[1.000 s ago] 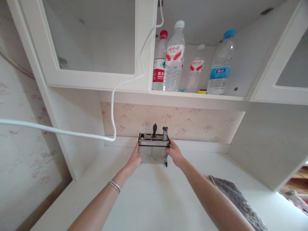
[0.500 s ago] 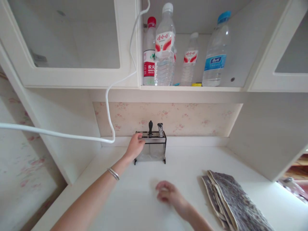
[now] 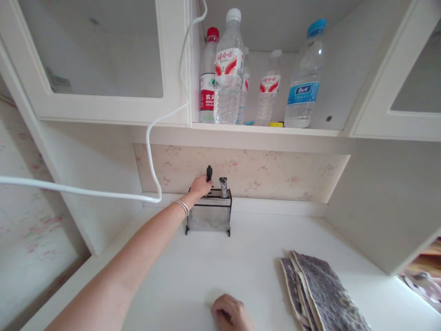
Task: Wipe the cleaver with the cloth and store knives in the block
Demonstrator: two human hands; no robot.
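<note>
My left hand (image 3: 202,185) is closed around the black handle of a knife (image 3: 209,172), which stands upright in a slotted knife rack (image 3: 209,205). The knife's lower part cannot be made out behind my hand and the rack. Beside it, a second handle with a grey-and-black mottled pattern (image 3: 223,187) sticks up from the rack's right side. The rack has a black frame and clear panels, and stands on the white counter near the back wall. My right hand (image 3: 230,312) is low in the view over the counter, fingers curled in, with nothing visible in them.
A folded grey patterned cloth (image 3: 324,287) lies on the counter (image 3: 255,257) at the right. Several plastic bottles, one with a blue cap (image 3: 305,82), stand on the open shelf above. A white cable (image 3: 148,138) hangs across the left side.
My left hand has moved from the rack's top left edge to the knife handle and closed on it. My right hand has drawn back toward the bottom of the view.
</note>
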